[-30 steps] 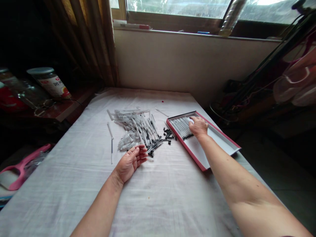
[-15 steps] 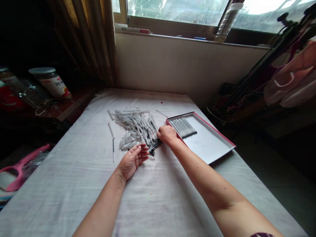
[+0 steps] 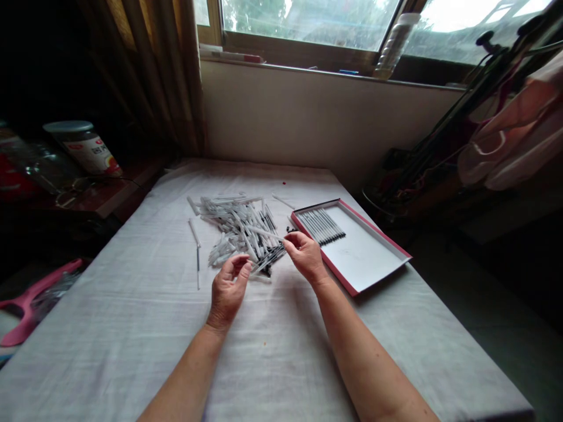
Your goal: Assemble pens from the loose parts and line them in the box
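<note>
My right hand (image 3: 304, 256) is closed in a pinch on the end of a translucent white pen barrel (image 3: 264, 233), which points left over the pile. Lower left, my left hand (image 3: 229, 290) has its fingers curled and the thumb apart, and nothing shows clearly between them. In front of both hands lies a heap of clear pen parts (image 3: 237, 218). Dark thin refills (image 3: 270, 257) lie at its near right side. To the right stands a shallow red-edged box lid (image 3: 369, 258), white inside, with a row of pens with black tips (image 3: 323, 227) along its left part.
A separate barrel and refill (image 3: 197, 255) lie left of the heap on the white cloth (image 3: 158, 305). Jars (image 3: 85, 146) stand on a dark side table at left, with a pink-handled object (image 3: 35, 299) below. A bottle (image 3: 396, 47) stands on the windowsill.
My right hand has moved back from the box lid's left edge and now holds a pen barrel out over the heap. My left hand has turned, its thumb now facing right.
</note>
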A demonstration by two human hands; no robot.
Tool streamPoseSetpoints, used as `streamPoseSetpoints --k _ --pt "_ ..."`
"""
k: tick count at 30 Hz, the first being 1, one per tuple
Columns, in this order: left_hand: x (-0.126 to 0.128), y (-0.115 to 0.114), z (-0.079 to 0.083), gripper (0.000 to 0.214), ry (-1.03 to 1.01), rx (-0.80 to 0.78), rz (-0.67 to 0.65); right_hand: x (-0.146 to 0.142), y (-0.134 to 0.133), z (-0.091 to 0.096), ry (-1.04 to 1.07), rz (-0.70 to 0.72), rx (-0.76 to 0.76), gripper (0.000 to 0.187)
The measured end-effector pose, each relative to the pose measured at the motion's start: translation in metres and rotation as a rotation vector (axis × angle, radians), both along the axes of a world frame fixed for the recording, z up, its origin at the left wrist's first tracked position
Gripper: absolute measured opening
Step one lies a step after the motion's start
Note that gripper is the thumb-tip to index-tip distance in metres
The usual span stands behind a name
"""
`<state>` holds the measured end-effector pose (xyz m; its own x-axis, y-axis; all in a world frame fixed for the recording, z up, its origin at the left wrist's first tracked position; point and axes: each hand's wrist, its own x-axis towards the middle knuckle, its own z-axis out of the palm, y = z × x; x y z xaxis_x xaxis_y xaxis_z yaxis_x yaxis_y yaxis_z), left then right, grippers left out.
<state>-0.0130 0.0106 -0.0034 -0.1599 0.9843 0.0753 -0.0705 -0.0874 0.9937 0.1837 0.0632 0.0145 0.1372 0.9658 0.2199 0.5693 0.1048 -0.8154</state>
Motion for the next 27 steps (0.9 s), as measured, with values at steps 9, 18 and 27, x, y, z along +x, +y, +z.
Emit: streamPoseSetpoints --k 9,18,27 --pt "0.001 -0.006 0.007 0.024 0.384 0.156 -0.084 0.0 -0.027 0.009 0.449 0.331 -0.072 0.021" --pt "0.0 0.0 -0.006 0.019 0.249 -0.057 -0.013 0.005 0.028 0.005 -0.281 0.006 -0.132 0.025" --pt "0.001 0.006 -0.016 0.024 0.244 -0.108 -0.024 -0.023 0.049 0.022 -0.901 0.088 -0.308 0.03"
